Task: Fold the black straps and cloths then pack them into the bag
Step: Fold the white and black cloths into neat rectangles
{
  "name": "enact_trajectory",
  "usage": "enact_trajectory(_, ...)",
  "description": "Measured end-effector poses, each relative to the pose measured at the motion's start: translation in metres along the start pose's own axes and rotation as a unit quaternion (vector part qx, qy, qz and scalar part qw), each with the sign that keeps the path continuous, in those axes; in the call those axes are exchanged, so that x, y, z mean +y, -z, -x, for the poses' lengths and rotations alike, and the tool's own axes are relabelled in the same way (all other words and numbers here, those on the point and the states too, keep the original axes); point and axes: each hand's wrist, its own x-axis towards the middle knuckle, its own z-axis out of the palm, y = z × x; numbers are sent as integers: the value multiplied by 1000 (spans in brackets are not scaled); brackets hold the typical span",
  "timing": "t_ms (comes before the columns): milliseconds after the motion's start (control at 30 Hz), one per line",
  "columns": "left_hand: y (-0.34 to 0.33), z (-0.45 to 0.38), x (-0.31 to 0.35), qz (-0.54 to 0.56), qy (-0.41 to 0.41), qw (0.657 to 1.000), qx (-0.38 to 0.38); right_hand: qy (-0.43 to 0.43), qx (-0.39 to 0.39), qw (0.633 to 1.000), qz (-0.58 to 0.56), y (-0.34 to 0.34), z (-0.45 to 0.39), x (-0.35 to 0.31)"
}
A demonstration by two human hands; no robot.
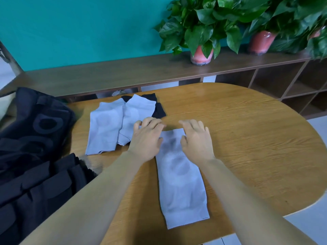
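Note:
A long pale grey cloth sleeve (pixel 182 183) lies flat on the wooden table (pixel 247 138), running from its front edge toward the middle. My left hand (pixel 146 137) and my right hand (pixel 196 138) hover over its far end, fingers spread and slightly bent; neither grips it. Two more grey cloths (pixel 106 124) lie overlapping to the left. Beneath them, a black cloth (pixel 159 108) pokes out at their far side. A black bag (pixel 35 124) sits at the table's left edge, with black straps (pixel 44 188) piled in front of it.
A dark wooden shelf unit (pixel 265 82) runs behind the table against a teal wall. Potted plants (pixel 201 32) in pink pots stand on top of it. The table's right half shows bare wood.

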Motion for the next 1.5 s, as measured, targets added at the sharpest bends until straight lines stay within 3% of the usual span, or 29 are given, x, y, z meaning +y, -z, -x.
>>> enact_trajectory(33,-2,4,2,9,-14,1000,25,30,1,999,12,-2,4,-4)
enact_trajectory(100,-5,14,12,9,-36,999,5,80,-89,992,41,-4,10,-11)
enact_trajectory(200,-15,29,19,-35,4,986,-160,53,-283,951,114,-7,18,-6)
enact_trajectory(267,-18,37,13,-64,18,977,-204,20,-316,938,141,-9,21,0)
enact_trajectory(433,-18,33,4,-102,7,975,-198,-13,-318,936,152,-8,19,0)
enact_trajectory(567,-6,40,6,-106,32,982,-153,-29,-300,945,127,7,22,-1)
enact_trajectory(700,10,60,29,-10,82,989,-120,-3,-277,955,104,28,45,-8)
enact_trajectory(867,18,102,72,117,114,977,-139,4,-263,960,92,46,92,-26)
enact_trajectory(1033,9,126,85,58,77,982,-165,49,-269,956,102,43,119,-39)
enact_trajectory(1167,13,142,76,-10,30,981,-192,24,-293,951,98,44,132,-25)
enact_trajectory(1433,18,146,70,-24,20,977,-211,2,-306,949,81,60,145,-13)
enact_trajectory(1500,22,149,66,-6,25,984,-174,-7,-282,958,47,63,149,-9)
